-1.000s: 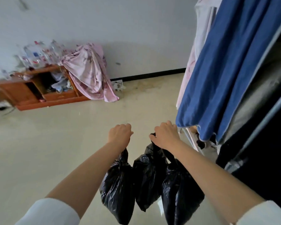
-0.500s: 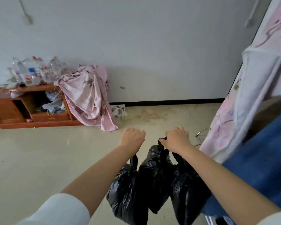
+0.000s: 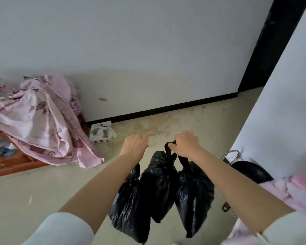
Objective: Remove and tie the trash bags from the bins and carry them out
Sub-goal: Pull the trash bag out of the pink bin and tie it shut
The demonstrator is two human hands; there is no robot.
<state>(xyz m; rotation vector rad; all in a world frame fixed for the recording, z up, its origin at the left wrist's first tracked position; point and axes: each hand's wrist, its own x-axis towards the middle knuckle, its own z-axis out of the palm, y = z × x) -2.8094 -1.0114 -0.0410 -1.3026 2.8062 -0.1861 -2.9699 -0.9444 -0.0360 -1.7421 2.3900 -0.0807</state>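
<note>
While both arms reach forward from white sleeves, the left hand (image 3: 135, 145) is curled into a fist over the gathered top of the left black bag (image 3: 129, 206), which hangs straight down from it at about 6 o'clock in the view. At 5 o'clock from that fist, the right hand (image 3: 185, 145) is closed round the twisted black necks of two more bags: the middle black bag (image 3: 158, 186) and the right black bag (image 3: 194, 197), both dangling clear of the floor (image 3: 34, 197) and touching each other along their sides. All three bags are bunched shut at the top and bulge with contents that cannot be seen through the opaque plastic. The left bag presses against the middle one. At 9 o'clock a pink floral sheet (image 3: 37, 121) is heaped over a low wooden cabinet (image 3: 9, 163), whose open shelf holds crumpled pale blue material that is too blurred to identify. Just beside the sheet's trailing corner, at 11 o'clock from the hands, a small white tray (image 3: 101, 132) lies on the floor against the black baseboard (image 3: 175, 107), with brownish smears in its compartments. At 3 o'clock, near the right forearm, a dark round bin (image 3: 251, 171) with a wire rim stands partly hidden behind pale pink cloth (image 3: 295, 191); what it holds cannot be told.
</note>
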